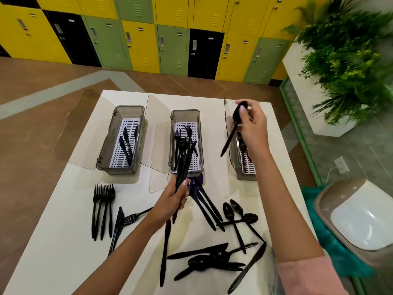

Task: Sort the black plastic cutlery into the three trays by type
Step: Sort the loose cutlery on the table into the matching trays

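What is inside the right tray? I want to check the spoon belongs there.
The right tray holds dark cutlery on its slotted white liner; the type is unclear, since the right hand and forearm cover most of it.

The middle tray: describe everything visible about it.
The middle tray is a long, narrow box of smoky translucent plastic with rounded corners, standing upright on the white table. A white slotted insert lines its floor. Its clear lid is swung open to the left. Inside lie several black plastic forks, tines toward the far end. The left hand holds a bundle of cutlery above its near end; whether that bundle touches the tray is unclear.
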